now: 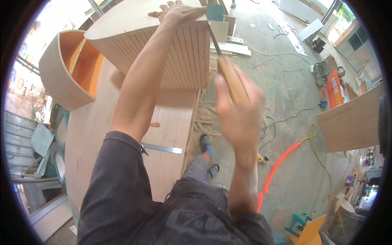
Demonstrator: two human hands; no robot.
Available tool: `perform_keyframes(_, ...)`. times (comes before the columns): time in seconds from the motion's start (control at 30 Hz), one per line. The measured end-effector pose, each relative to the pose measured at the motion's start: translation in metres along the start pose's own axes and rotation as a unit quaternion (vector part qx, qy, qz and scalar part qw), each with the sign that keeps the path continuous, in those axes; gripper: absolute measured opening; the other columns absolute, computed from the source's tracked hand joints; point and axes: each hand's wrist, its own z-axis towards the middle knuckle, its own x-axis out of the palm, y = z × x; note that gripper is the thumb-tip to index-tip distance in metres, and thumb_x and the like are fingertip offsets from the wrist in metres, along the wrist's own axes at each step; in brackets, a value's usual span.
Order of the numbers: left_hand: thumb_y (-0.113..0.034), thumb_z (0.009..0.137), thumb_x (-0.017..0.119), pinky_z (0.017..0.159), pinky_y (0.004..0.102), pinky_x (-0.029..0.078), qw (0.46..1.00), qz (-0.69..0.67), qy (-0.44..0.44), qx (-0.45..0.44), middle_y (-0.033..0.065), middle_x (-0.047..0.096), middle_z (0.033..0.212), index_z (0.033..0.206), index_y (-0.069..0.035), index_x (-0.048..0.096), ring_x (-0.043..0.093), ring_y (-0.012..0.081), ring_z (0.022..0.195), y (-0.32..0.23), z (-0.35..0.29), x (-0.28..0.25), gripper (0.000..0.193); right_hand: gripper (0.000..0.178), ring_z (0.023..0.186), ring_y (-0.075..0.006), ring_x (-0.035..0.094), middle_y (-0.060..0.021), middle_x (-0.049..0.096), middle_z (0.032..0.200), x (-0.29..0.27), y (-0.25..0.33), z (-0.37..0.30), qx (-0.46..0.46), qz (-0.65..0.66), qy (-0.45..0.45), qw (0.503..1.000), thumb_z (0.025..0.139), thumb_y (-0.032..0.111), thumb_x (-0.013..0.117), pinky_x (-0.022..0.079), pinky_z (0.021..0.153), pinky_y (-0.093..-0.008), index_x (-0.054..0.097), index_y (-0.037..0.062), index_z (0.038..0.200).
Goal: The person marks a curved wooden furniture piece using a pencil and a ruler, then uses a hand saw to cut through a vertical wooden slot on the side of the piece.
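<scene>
My left hand [176,14] lies flat, fingers spread, on the pale top panel of a curved wooden cabinet piece [185,57] with slatted sides. In my right hand [241,104], smeared by motion, is the wooden handle of a long, narrow, dark file [215,44]. Its blade reaches up to the piece's right corner, close by my left hand. Blur hides the blade's exact surface. The piece stands on a wooden worktable [98,134]. On the table below my left forearm are a metal combination square [163,148] and a small orange-brown handle [154,124], partly hidden.
A second slatted piece [67,77] with an orange interior stands at the table's left. Across the floor at right run a coiled red air hose [281,163], a yellow hose [322,159] and dark cables. An orange machine [335,90] and a plywood panel [351,118] stand farther right.
</scene>
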Motion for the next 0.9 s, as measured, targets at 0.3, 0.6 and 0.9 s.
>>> perform_keyframes(0.3,-0.075,0.097,0.037,0.122,0.0743,0.000,0.997,-0.018,-0.079,-0.011,0.0099,0.008,0.176,0.165,-0.023,0.033,0.001,0.0383,0.162,-0.003,0.001,0.004,0.086,0.025,0.078,-0.0273,0.072,-0.0208,0.071,0.086,0.035,-0.019,0.064,-0.016,-0.011,0.000,1.000,0.098,0.010,0.061,0.054,0.072,-0.0404,0.067,-0.0080,0.113)
perform_keyframes(0.6,-0.077,0.096,0.034,0.122,0.0751,-0.001,0.999,-0.014,-0.044,-0.019,0.0099,0.009,0.176,0.165,-0.023,0.032,0.000,0.0384,0.162,0.012,0.005,-0.002,0.087,0.034,0.085,-0.0270,0.074,-0.0217,0.073,0.092,0.003,-0.025,-0.021,-0.090,-0.042,-0.030,0.995,0.097,0.013,0.067,0.055,0.074,-0.0401,0.067,-0.0077,0.123)
perform_keyframes(0.9,-0.077,0.097,0.034,0.117,0.0802,-0.005,0.999,-0.005,-0.028,-0.014,0.0103,0.005,0.176,0.164,-0.030,0.035,-0.004,0.0414,0.161,0.006,0.025,0.009,0.081,0.038,0.076,-0.0153,0.068,-0.0174,0.074,0.092,0.024,-0.019,0.036,0.052,-0.005,0.043,0.998,0.100,0.017,0.066,0.054,0.071,-0.0340,0.067,-0.0048,0.131)
